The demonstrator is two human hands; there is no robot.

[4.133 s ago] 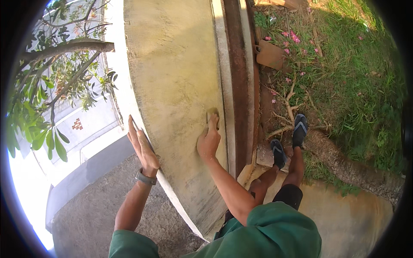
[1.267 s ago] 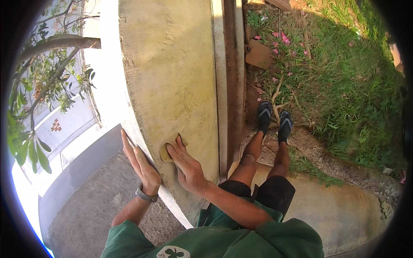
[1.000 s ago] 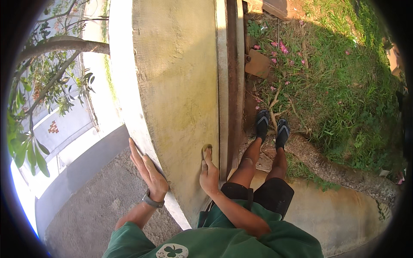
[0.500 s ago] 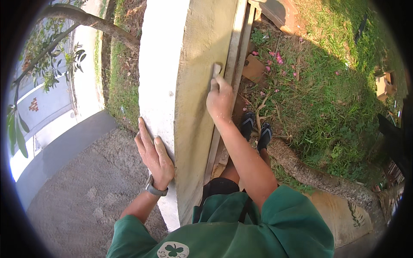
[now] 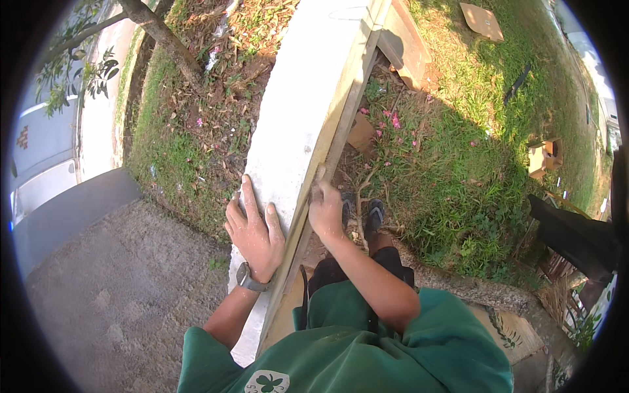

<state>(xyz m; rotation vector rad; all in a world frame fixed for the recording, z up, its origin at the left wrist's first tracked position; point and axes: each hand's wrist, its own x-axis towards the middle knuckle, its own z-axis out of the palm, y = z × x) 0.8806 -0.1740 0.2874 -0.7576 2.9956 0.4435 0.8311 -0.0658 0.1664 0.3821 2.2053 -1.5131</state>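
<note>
A long wall or ledge runs away from me, with a white top (image 5: 288, 131) and a narrow yellowish side face (image 5: 337, 124) on its right. My left hand (image 5: 257, 237) lies flat on the white top, fingers spread, a grey watch on its wrist. Against the yellowish side, my right hand (image 5: 325, 213) is closed round a small pale piece (image 5: 321, 172) whose upper end sticks out past the fingers. Blur and the fingers hide what kind of piece it is. Pale dust specks both hands.
Grass (image 5: 458, 177) with fallen pink flowers lies to the right, with a cardboard box (image 5: 545, 157) farther off. Near my feet runs a thick branch (image 5: 458, 281). Left of the wall is rough grey concrete (image 5: 131, 281); a tree trunk (image 5: 164, 42) stands beyond it.
My right hand has come down along the wall's side toward me with the pale piece. My left hand stays on the white top. The view has tilted, showing less of the side face.
</note>
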